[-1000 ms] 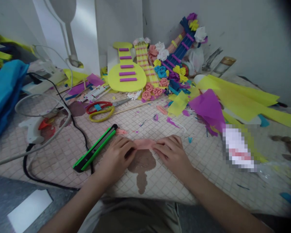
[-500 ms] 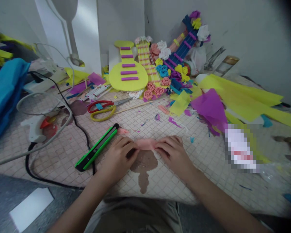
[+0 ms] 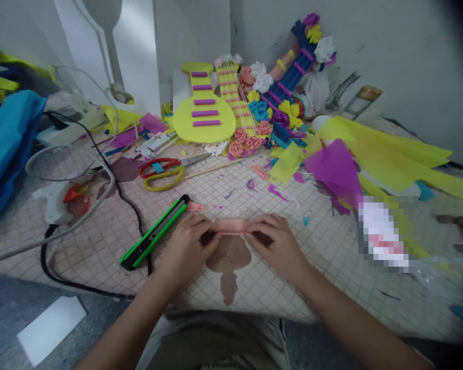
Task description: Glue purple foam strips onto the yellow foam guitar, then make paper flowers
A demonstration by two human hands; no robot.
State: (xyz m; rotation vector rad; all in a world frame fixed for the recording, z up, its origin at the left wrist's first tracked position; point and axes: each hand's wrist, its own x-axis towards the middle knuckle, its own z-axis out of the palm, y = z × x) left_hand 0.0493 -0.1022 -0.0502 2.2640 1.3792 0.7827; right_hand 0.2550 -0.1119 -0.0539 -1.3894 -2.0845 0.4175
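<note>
A small strip of pink crepe paper [image 3: 232,226] stretches between my two hands, just above the brown stain near the table's front. My left hand [image 3: 193,241] pinches its left end between thumb and fingers. The right end is pinched the same way by my right hand [image 3: 273,237]. Along its near edge the strip looks folded or rolled. Left of my left hand lies a green utility knife [image 3: 154,234], crossing a black cord. Pink scraps [image 3: 195,206] lie just beyond that hand.
Red-and-yellow scissors [image 3: 162,173] lie behind the knife, a glue gun [image 3: 54,203] with cords to the left. At the back stand a yellow paper guitar [image 3: 204,121] and a blue flower-covered one [image 3: 289,82]. Purple paper [image 3: 334,167] and yellow sheets [image 3: 386,146] spread at right.
Both hands keep their pinch on the pink strip. Its near edge now shows a narrow fold or roll, and the fingers have shifted slightly.
</note>
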